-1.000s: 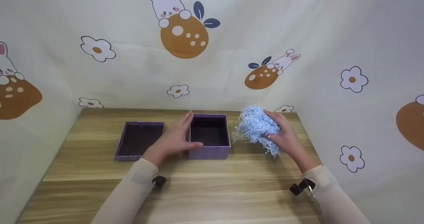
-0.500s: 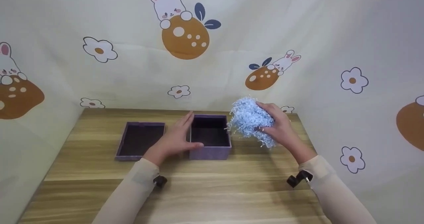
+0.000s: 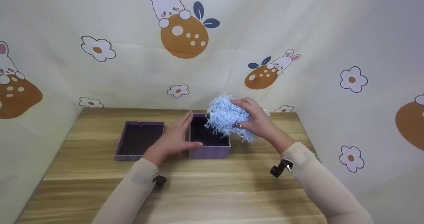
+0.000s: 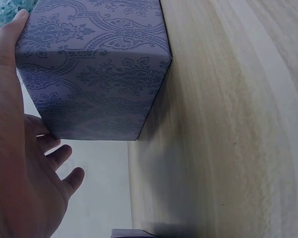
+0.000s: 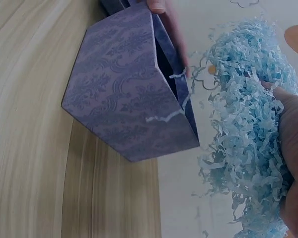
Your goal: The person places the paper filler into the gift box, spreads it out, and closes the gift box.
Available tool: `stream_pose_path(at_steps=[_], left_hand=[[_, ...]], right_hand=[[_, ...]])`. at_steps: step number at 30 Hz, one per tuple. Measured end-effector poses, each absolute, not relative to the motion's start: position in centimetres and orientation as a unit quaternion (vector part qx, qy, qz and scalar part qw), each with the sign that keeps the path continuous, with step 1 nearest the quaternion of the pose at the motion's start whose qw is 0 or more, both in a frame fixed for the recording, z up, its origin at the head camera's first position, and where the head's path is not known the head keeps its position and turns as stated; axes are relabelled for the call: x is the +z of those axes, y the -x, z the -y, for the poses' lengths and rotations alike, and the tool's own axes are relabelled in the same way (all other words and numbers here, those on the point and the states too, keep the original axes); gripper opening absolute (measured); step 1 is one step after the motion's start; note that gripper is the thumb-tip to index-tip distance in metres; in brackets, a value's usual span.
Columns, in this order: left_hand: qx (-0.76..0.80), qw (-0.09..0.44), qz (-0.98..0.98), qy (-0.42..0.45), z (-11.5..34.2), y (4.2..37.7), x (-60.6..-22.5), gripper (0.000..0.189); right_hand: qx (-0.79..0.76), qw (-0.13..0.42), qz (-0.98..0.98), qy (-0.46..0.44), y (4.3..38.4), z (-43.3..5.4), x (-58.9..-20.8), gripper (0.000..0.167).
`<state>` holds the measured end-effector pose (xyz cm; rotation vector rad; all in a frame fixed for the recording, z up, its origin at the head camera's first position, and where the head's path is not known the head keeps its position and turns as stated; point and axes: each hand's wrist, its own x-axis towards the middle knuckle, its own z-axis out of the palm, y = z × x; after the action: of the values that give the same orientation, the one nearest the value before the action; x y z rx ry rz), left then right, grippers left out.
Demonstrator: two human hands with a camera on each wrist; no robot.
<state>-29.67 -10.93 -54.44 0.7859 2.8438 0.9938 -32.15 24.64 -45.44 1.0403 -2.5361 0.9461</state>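
In the head view, my left hand (image 3: 174,136) rests along the left side of a purple patterned box (image 3: 209,152) whose top is uncovered. Its thumb lies at the near rim and its fingers reach the far corner, mostly straight; several fingertips stand free in the left wrist view. My right hand (image 3: 258,119) grips a bulky clump of light blue shredded paper (image 3: 225,114), held over the box's right side and covering part of its opening. In the right wrist view, loose strands of the shredded paper (image 5: 248,114) trail toward the box (image 5: 119,84). The box's visible interior is dark.
Left of the box, the matching shallow lid (image 3: 139,141) lies with its dark inside facing up. The wooden table (image 3: 212,191) ends at a pale printed cloth (image 3: 132,75) behind and at both sides.
My right hand has carried the blue shredded paper left and slightly up, from beside the box to over its right part. The left hand, box and lid have stayed put.
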Motion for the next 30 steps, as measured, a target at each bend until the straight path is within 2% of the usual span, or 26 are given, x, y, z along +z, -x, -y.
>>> stream_pose_path(at_steps=[13,30], left_hand=[[0.343,0.033,-0.909,-0.234,10.8,29.5,-54.4,0.139],[0.359,0.040,-0.905,-0.224,10.8,29.4,-54.2,0.142]], right_hand=[[0.256,0.046,0.888,-0.380,32.4,-20.7,-47.2,0.090],[0.151,-0.044,0.901,-0.405,32.6,-16.2,-48.4,0.071]])
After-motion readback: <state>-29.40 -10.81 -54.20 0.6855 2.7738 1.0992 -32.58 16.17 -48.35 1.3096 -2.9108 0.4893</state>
